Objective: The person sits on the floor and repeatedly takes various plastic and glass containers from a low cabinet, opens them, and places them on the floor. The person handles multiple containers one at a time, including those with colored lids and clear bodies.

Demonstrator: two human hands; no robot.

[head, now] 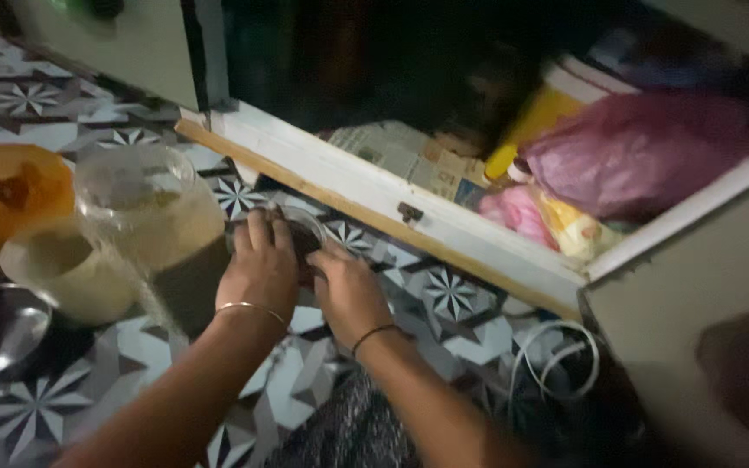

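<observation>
two hands are on one small dark jar on the tiled floor by the open cupboard. our left hand wraps its top and our right hand hugs its side, maybe to keep it steady. big jars stand near.

both hands, left hand and right hand, grip a small jar on patterned floor
</observation>
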